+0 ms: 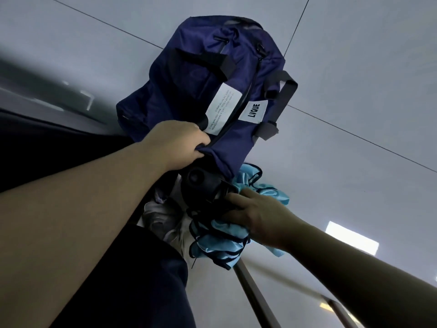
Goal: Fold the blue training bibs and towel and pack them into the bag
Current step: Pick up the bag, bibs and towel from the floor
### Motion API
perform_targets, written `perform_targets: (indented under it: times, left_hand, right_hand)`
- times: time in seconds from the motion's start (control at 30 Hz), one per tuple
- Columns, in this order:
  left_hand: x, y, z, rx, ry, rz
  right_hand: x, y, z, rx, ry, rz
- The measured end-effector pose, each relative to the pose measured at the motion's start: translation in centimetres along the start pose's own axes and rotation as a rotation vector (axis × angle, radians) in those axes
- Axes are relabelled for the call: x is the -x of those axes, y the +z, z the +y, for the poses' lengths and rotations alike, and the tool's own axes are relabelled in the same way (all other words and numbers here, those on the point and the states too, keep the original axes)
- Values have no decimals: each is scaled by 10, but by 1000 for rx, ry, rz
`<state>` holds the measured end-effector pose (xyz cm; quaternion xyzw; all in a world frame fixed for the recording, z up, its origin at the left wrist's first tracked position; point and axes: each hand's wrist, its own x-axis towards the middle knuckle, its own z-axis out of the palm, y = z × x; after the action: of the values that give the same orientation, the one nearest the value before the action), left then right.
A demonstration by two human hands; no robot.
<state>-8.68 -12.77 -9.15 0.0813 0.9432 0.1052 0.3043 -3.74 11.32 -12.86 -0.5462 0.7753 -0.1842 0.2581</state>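
The left hand [179, 143] grips the navy bag [201, 86] by its near end; just below that grip, the right hand [255, 209] apparently clutches the crumpled blue bibs [220, 247]; lay them flat before folding.

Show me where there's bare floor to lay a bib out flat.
Bare grey floor lies to the right of the navy bag and beyond the light blue bibs; more lies left of the bag. It is crowded near the bag's end, where the left hand grips it and the right hand holds the bibs.
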Motion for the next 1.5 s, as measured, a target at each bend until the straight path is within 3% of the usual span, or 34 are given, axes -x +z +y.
perform_targets:
  times: [0.23, 0.47, 0.73, 1.13, 1.3, 1.5]
  left_hand:
    - [26, -32, 20, 160, 138, 193]
    - [65, -75, 50, 289, 96, 362]
    - [149, -153, 100, 234, 117, 554]
    - [337, -282, 170, 118, 94, 1002]
    - [436, -313, 199, 150, 9, 1159]
    - [568, -335, 216, -12, -91, 1402]
  right_hand:
    - [18, -36, -5, -29, 94, 157]
    - [34, -99, -21, 137, 44, 253]
    - [58, -181, -64, 242, -26, 321]
    - [98, -344, -207, 522, -220, 592]
    - [106, -400, -281, 665, -370, 711]
    - [101, -444, -397, 705, -634, 856]
